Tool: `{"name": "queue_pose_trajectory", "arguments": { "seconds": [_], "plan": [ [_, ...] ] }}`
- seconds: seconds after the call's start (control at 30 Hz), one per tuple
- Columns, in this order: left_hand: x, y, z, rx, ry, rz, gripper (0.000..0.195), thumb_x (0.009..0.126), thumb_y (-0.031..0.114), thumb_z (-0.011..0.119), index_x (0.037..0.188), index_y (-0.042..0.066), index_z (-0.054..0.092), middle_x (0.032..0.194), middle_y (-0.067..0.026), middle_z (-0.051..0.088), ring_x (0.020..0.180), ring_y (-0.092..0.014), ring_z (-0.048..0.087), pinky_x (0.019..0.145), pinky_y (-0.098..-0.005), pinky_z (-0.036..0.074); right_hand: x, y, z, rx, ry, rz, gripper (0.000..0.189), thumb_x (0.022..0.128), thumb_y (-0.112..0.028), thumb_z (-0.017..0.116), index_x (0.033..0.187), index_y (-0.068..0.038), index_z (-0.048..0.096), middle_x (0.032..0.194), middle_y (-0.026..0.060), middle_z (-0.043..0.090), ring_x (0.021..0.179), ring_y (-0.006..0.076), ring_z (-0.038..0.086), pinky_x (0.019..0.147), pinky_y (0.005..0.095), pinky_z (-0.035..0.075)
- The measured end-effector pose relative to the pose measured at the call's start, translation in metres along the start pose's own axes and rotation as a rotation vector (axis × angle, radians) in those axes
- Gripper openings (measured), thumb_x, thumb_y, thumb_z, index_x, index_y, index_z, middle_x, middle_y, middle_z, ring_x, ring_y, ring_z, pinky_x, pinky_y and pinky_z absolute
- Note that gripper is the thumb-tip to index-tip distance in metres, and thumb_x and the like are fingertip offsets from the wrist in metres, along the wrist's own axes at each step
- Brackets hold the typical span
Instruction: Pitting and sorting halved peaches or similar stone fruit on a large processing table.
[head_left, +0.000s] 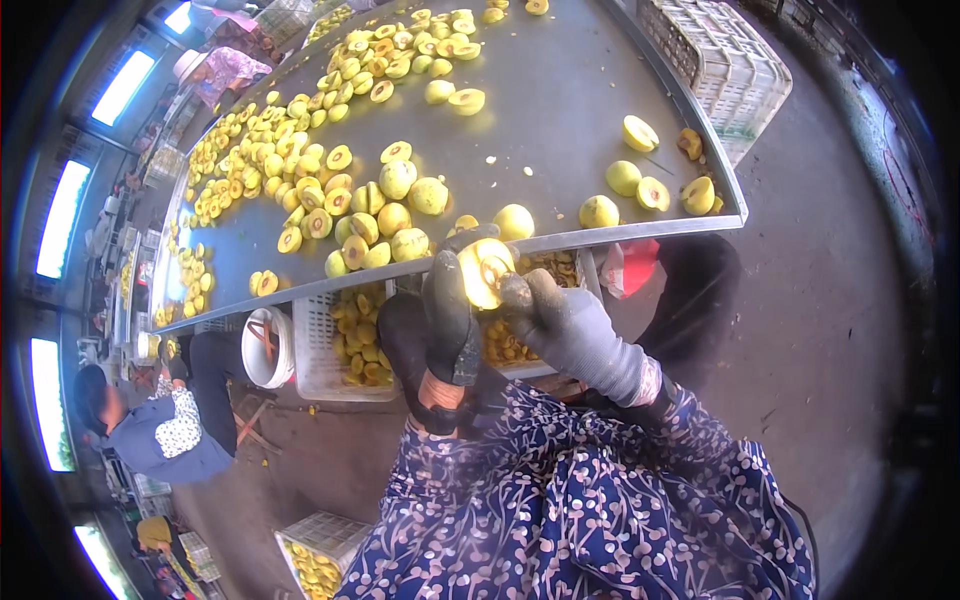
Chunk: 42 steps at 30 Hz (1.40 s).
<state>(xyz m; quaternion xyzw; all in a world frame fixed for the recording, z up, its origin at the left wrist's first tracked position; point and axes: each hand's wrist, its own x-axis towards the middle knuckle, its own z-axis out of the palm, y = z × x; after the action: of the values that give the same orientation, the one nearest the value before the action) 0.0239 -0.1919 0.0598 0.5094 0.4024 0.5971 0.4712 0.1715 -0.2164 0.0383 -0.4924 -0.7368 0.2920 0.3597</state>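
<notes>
My left hand, in a dark-coated glove, holds a halved yellow peach just past the table's near edge. The cut face is turned toward my right hand. My right hand, in a grey glove with dark fingertips, has its fingers curled against the pit cavity. Glare on the flesh hides whether a small tool is between those fingers. Right behind the held half, a whole-looking yellow peach rests at the edge of the metal table. More peach halves lie to the left, many with brown centres showing.
Under the table edge stand a white crate of peach halves and another crate with peach pieces. A white bucket is at left. Stacked crates stand beyond the right rim. A co-worker sits at left; another person is farther off.
</notes>
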Motion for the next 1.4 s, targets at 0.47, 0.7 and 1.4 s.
{"name": "queue_pose_trajectory", "arguments": {
  "seconds": [0.47,0.7,1.4],
  "plan": [
    [-0.008,-0.006,0.008,0.442,-0.058,0.068,0.05,0.1,0.037,0.028,0.11,-0.002,0.057,0.102,-0.0125,0.062,0.094,-0.022,0.06,0.088,-0.0334,0.047,-0.012,0.008,-0.008,0.045,-0.061,0.015,0.024,0.083,-0.019,0.062,0.096,-0.006,0.046,0.068,0.0195,0.06,0.067,0.0376,0.062,0.057,0.0458,0.048],
    [-0.004,-0.002,0.001,0.588,-0.356,0.04,0.04,0.099,0.029,0.035,0.105,-0.002,0.059,0.092,-0.01,0.065,0.086,-0.021,0.061,0.082,-0.0332,0.048,-0.012,0.023,-0.022,0.591,-0.357,0.087,0.023,0.088,-0.019,0.06,0.1,0.0,0.054,0.065,0.0056,0.055,0.059,0.0141,0.056,0.055,0.0318,0.046],
    [-0.019,-0.028,-0.018,0.724,-0.16,0.126,0.045,0.099,0.039,0.036,0.101,-0.001,0.058,0.09,-0.0139,0.064,0.083,-0.024,0.062,0.079,-0.0344,0.05,-0.026,0.02,-0.001,0.73,-0.462,0.209,0.026,0.086,-0.016,0.057,0.105,0.001,0.058,0.08,0.0061,0.061,0.077,0.0139,0.056,0.072,0.0306,0.047]
  ]
}}
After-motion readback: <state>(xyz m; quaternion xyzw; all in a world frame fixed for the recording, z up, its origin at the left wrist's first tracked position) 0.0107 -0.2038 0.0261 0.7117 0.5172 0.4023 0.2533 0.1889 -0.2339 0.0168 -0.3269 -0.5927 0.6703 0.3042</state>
